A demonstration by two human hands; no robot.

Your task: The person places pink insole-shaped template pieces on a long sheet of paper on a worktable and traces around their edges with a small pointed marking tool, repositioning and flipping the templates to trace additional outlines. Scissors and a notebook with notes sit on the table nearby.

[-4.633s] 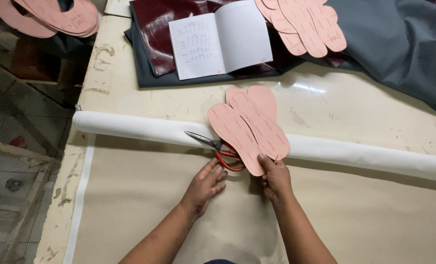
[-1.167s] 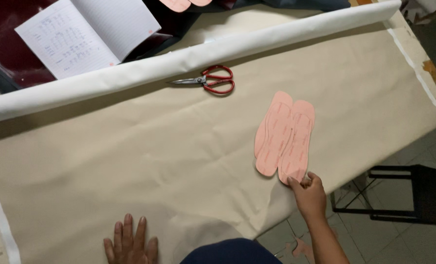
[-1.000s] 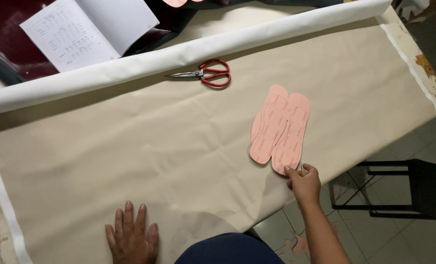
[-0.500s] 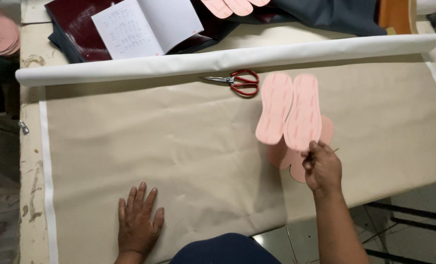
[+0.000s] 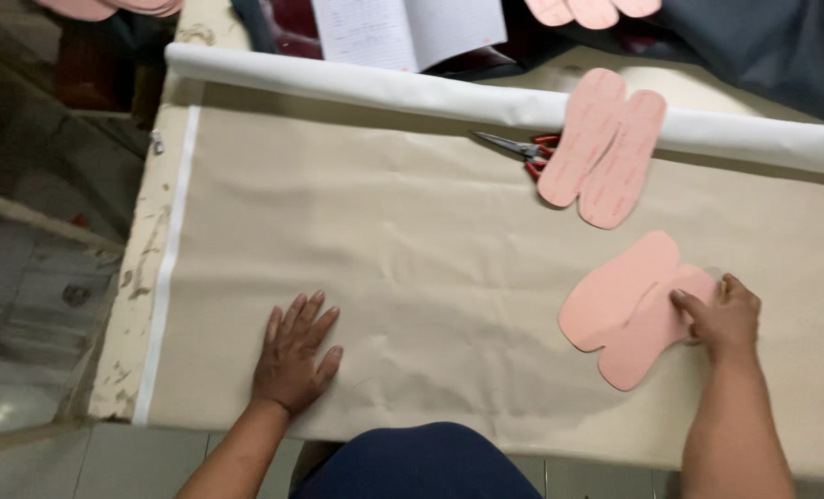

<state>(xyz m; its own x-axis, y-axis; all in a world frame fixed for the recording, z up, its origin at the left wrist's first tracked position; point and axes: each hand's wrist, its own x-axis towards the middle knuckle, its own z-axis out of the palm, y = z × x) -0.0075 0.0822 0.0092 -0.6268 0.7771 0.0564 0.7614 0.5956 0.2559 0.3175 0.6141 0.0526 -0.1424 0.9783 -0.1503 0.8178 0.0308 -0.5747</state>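
head cam | looks steeply down | close over fabric-covered table [image 5: 144,305]

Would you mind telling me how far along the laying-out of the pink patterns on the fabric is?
Done: beige fabric unrolled flat.
In hand: right hand holds pink patterns on it; left hand presses the fabric.
Left: second pink pair lies over the roll; scissors idle, no cuts visible.

Setting: a sewing or shoemaking workshop. Worn worktable [image 5: 139,277] carries unrolled beige fabric [image 5: 412,249]; pink sole-shaped patterns [image 5: 601,148] and scissors [image 5: 523,148] at 1 o'clock, open notebook [image 5: 402,28] at 12.
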